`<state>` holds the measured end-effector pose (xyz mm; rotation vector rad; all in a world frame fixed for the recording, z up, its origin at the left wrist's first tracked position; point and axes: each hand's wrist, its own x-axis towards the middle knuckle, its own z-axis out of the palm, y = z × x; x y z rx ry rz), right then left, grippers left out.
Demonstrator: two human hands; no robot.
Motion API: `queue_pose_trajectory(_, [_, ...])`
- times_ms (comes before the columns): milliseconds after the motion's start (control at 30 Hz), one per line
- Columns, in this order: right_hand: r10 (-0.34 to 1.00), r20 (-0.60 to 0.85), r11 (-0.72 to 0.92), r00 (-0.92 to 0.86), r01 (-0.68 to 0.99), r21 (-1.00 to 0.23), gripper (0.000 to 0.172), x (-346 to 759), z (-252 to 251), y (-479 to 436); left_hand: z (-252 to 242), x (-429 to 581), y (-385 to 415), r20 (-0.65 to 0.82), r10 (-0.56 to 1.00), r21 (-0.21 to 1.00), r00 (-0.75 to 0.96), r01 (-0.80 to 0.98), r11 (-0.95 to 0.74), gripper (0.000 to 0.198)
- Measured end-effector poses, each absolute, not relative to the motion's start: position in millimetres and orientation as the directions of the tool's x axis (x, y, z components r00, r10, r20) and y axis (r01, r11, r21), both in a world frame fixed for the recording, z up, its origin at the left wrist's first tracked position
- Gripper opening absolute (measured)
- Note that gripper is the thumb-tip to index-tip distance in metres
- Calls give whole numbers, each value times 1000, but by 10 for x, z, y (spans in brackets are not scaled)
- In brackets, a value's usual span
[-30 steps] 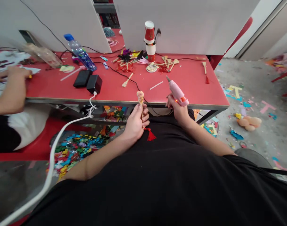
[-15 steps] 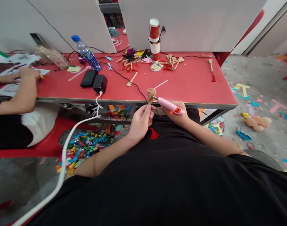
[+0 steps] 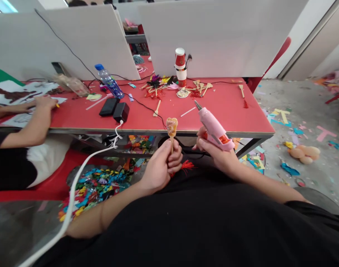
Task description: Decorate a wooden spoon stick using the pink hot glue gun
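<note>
My left hand (image 3: 160,167) is closed around the handle of a small wooden spoon (image 3: 172,128), held upright in front of the table edge. The spoon's bowl carries a pale orange piece, and a red tassel (image 3: 186,165) hangs from its lower end. My right hand (image 3: 218,154) grips a pink glue gun (image 3: 212,124) with its nozzle pointing up and away to the left, apart from the spoon. Both hands hover over my lap, just short of the red table (image 3: 227,107).
On the table lie more wooden spoons and tassels (image 3: 197,88), stacked paper cups (image 3: 181,66), a water bottle (image 3: 109,81), two black power bricks (image 3: 115,107) with a white cable. Another person's arm (image 3: 32,122) works at the left. Paper scraps (image 3: 94,181) litter the floor.
The glue gun's nozzle was at the spoon's bowl half a second ago; my right hand has since swung it up and away to the right. The spoon stays upright in my left hand.
</note>
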<state>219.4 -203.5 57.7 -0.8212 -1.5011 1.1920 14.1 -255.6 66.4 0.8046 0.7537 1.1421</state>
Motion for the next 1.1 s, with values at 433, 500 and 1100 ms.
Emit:
queue_pose_trajectory(433, [869,420,479,-261,233,-846,34,2094,416,-1884,575,195,-2369,-34,998,893,54,-448,55,59])
queue_pose_trajectory(500, [875,407,469,-262,252,-847,35,2091,410,-1867,573,203,-2356,-27,998,901,60,-431,50,60])
queue_pose_trajectory(1100, [857,403,485,-321,237,-842,39,2145,392,-1889,470,225,-2399,59,988,953,142,-301,-13,51])
